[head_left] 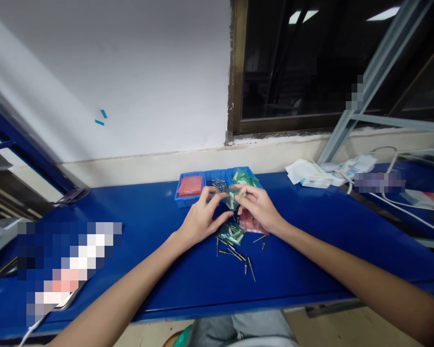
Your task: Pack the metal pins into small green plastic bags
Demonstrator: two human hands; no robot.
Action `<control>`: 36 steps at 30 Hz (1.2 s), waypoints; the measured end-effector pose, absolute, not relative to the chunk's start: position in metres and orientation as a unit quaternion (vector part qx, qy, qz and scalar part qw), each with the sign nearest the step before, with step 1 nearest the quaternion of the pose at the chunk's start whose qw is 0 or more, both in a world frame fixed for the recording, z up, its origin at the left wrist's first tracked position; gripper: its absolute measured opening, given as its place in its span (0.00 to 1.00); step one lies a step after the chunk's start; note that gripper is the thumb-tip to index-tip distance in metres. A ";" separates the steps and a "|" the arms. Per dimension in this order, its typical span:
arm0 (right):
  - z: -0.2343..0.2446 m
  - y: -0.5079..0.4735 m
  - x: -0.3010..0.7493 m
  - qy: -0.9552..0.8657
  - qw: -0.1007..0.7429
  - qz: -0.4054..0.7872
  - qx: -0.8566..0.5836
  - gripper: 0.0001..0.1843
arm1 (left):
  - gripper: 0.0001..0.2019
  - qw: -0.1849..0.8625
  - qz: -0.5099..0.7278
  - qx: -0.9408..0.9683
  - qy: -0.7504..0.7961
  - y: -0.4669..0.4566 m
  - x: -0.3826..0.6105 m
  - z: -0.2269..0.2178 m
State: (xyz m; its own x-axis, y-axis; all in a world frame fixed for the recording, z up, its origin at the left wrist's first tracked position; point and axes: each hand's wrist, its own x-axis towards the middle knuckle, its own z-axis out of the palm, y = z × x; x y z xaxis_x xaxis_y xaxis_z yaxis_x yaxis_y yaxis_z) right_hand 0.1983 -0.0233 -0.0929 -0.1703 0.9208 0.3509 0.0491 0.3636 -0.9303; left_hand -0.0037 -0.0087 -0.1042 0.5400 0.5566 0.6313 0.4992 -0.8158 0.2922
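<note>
My right hand (257, 206) pinches a small greenish clear plastic bag (232, 199) above the table. Close to its left side is my left hand (201, 217), thumb and fingers apart, the fingertips at the bag's edge; whether they touch it I cannot tell. Under the hands lies another green bag (232, 234) with silvery pieces inside. A red plastic bag (252, 223) lies partly beneath my right hand. Several loose blind rivets (235, 252) are scattered on the tabletop nearer to me.
Behind my hands stand joined blue bins (188, 202), holding red bags (190, 185), loose rivets (219, 184) and green bags (243, 177). White packets (311, 174) and cables lie at the right on the blue table (311, 274). A blurred-out object with a cable is at left.
</note>
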 end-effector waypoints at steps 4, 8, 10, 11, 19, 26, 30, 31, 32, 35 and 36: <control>-0.088 -0.028 0.195 -0.655 0.522 0.420 -0.350 0.15 | 0.25 0.054 0.325 0.902 0.280 -0.013 -0.001 -0.104; -0.088 -0.026 0.194 -0.653 0.523 0.415 -0.357 0.16 | 0.17 0.054 0.334 0.899 0.278 -0.014 0.000 -0.108; -0.090 -0.024 0.195 -0.655 0.525 0.404 -0.363 0.16 | 0.17 0.052 0.353 0.891 0.279 -0.013 0.000 -0.110; -0.091 -0.023 0.196 -0.660 0.525 0.393 -0.367 0.15 | 0.17 0.052 0.366 0.885 0.281 -0.011 0.000 -0.110; -0.086 -0.011 0.206 -0.686 0.529 0.313 -0.390 0.08 | 0.16 0.067 0.440 0.831 0.334 0.003 0.006 -0.094; -0.050 0.054 0.235 -0.688 0.489 0.206 -0.495 0.06 | 0.11 0.021 0.438 0.834 0.334 0.064 0.041 -0.067; -0.049 0.091 0.242 -0.684 0.375 0.137 -0.611 0.15 | 0.14 0.021 0.349 0.847 0.400 0.098 0.056 -0.064; -0.050 0.097 0.241 -0.688 0.357 0.123 -0.620 0.16 | 0.15 0.016 0.316 0.854 0.414 0.103 0.058 -0.064; -0.052 0.102 0.241 -0.694 0.342 0.113 -0.624 0.16 | 0.17 0.011 0.285 0.859 0.425 0.107 0.060 -0.064; -0.054 0.112 0.236 -0.713 0.301 0.092 -0.626 0.13 | 0.21 0.003 0.232 0.863 0.449 0.112 0.064 -0.065; -0.054 0.114 0.234 -0.720 0.286 0.089 -0.626 0.12 | 0.22 0.003 0.226 0.863 0.452 0.113 0.065 -0.064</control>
